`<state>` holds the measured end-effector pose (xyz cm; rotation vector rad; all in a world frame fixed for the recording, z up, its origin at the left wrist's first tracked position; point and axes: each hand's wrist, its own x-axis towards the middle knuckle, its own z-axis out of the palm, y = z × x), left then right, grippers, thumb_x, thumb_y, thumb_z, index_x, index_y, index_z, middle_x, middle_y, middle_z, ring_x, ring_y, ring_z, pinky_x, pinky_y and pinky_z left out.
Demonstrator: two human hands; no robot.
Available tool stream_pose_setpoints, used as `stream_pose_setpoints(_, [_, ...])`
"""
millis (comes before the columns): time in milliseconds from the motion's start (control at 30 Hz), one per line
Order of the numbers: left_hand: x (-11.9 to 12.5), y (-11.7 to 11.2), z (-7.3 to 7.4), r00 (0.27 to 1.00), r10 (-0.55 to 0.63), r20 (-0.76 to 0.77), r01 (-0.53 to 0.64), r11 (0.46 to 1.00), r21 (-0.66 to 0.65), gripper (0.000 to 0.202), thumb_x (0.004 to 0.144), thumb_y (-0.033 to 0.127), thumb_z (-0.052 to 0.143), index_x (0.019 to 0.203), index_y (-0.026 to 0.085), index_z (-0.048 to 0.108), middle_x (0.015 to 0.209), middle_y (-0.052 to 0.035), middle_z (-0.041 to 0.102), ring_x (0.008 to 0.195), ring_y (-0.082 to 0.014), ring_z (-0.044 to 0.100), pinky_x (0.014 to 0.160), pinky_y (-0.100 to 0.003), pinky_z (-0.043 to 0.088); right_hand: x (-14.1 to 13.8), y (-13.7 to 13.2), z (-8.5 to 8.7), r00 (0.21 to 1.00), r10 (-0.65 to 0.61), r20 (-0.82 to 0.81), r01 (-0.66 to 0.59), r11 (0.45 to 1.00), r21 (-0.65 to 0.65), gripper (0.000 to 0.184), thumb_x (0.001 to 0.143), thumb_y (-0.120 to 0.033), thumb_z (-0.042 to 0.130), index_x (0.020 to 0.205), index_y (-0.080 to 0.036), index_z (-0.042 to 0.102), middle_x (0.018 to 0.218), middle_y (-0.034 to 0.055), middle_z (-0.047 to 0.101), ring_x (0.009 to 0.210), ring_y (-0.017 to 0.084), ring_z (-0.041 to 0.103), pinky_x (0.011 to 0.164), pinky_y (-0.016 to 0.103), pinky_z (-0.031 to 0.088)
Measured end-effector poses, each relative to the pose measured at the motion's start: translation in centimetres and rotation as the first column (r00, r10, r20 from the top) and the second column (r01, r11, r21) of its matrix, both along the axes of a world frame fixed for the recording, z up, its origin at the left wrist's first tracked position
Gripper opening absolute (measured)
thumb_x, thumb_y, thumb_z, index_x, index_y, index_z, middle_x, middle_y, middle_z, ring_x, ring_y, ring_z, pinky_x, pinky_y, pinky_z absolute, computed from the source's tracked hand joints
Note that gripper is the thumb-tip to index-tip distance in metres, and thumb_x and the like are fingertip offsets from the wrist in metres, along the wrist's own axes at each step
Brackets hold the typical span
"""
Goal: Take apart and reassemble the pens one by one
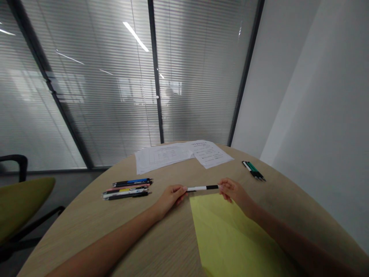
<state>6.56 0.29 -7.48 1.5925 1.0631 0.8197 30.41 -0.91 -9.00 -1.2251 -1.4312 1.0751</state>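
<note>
A white pen with a black section (201, 188) lies level between my two hands, just beyond the far edge of a yellow sheet of paper (230, 231). My left hand (172, 198) pinches the pen's left end between thumb and fingers. At the black right end, my right hand (232, 192) is closed with its fingertips on the pen. Both tips of the pen are hidden by my fingers. Left of my left hand lies a row of several pens (128, 188) in blue, black, red, yellow and white.
Printed white sheets (164, 156) lie at the table's far side. A few green, white and black pens (253, 170) rest near the right edge of the round wooden table (161, 246). A green chair (23, 200) stands at the left. Glass with blinds and a wall rise behind.
</note>
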Motion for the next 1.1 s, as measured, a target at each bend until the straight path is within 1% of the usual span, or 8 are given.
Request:
stream_pose_setpoints(100, [0.0,0.0,0.0,1.000,0.002,0.014,-0.002,1.000,-0.007,0.036,0.066,0.050,0.048,0.057,0.015,0.050,0.044,0.0069,0.039,0.040,-0.0068,0.032,0.041,-0.020,0.021,0.0,0.0,-0.1,1.000,-0.003,-0.005,0.003,1.000,0.021,0.022,0.061,-0.036,0.054,0.070,-0.016,0.049,0.051,-0.0047,0.050,0.039,0.006,0.040,0.035,0.018,0.028])
stream_pose_setpoints(267, [-0.1,0.3,-0.3,0.999,0.031,0.042,-0.030,0.999,-0.028,0.037,0.066,0.050,0.049,0.059,0.014,0.051,0.045,0.0064,0.041,0.040,-0.0069,0.033,0.041,-0.020,0.021,0.1,0.1,0.2,0.996,-0.062,-0.058,0.065,0.996,0.058,0.022,0.056,-0.031,0.060,0.069,-0.017,0.051,0.049,-0.0060,0.048,0.040,0.007,0.041,0.038,0.019,0.031])
stream_pose_setpoints(433, [-0.3,0.6,-0.6,0.994,0.072,0.083,-0.069,0.997,-0.039,0.035,0.065,0.048,0.050,0.058,0.014,0.051,0.045,0.0061,0.041,0.039,-0.0066,0.032,0.041,-0.020,0.020,0.5,0.1,0.3,0.989,-0.084,-0.119,0.091,0.994,0.053,0.023,0.057,-0.031,0.060,0.073,-0.017,0.051,0.051,-0.0049,0.050,0.042,0.008,0.043,0.041,0.021,0.034])
stream_pose_setpoints(533, [-0.3,0.7,-0.5,0.992,0.079,0.097,-0.076,0.996,-0.040,0.035,0.066,0.048,0.050,0.057,0.014,0.051,0.044,0.0061,0.041,0.038,-0.0064,0.032,0.041,-0.020,0.020,0.8,0.3,0.2,0.988,-0.097,-0.122,0.105,0.993,0.060,0.024,0.058,-0.032,0.058,0.075,-0.017,0.051,0.054,-0.0039,0.051,0.044,0.008,0.044,0.042,0.021,0.035])
stream_pose_setpoints(700, [-0.3,0.6,-0.4,0.989,0.093,0.114,-0.087,0.995,-0.057,0.034,0.065,0.047,0.050,0.057,0.014,0.051,0.045,0.0055,0.041,0.038,-0.0062,0.033,0.040,-0.020,0.020,1.2,0.6,-0.1,0.985,-0.172,0.023,0.167,0.977,0.135,0.028,0.061,-0.032,0.054,0.085,-0.016,0.055,0.054,-0.0036,0.050,0.043,0.009,0.043,0.041,0.021,0.033])
stream_pose_setpoints(900, [-0.2,0.4,-0.3,0.983,0.123,0.137,-0.116,0.991,-0.064,0.031,0.065,0.043,0.048,0.054,0.014,0.050,0.042,0.0052,0.040,0.037,-0.0068,0.034,0.039,-0.021,0.022,1.2,0.5,-0.1,0.951,-0.239,0.196,0.184,0.948,0.261,0.014,0.062,-0.028,0.048,0.072,-0.019,0.053,0.060,-0.0005,0.054,0.051,0.012,0.048,0.045,0.023,0.037])
stream_pose_setpoints(1000, [-0.4,0.6,-0.2,0.980,0.134,0.146,-0.127,0.990,-0.057,0.030,0.065,0.043,0.046,0.053,0.015,0.049,0.041,0.0052,0.040,0.036,-0.0070,0.035,0.039,-0.021,0.022,1.2,0.4,0.1,0.941,-0.232,0.248,0.159,0.945,0.285,0.010,0.062,-0.027,0.048,0.069,-0.020,0.051,0.062,-0.0001,0.056,0.057,0.013,0.051,0.054,0.025,0.041])
stream_pose_setpoints(1100, [-0.7,0.9,0.0,0.979,0.142,0.147,-0.136,0.990,-0.046,0.030,0.064,0.042,0.046,0.052,0.015,0.049,0.040,0.0052,0.041,0.036,-0.0070,0.035,0.039,-0.021,0.023,1.3,0.5,0.2,0.943,-0.214,0.257,0.139,0.950,0.281,0.009,0.061,-0.027,0.050,0.067,-0.020,0.051,0.064,0.0004,0.057,0.061,0.014,0.053,0.059,0.026,0.042])
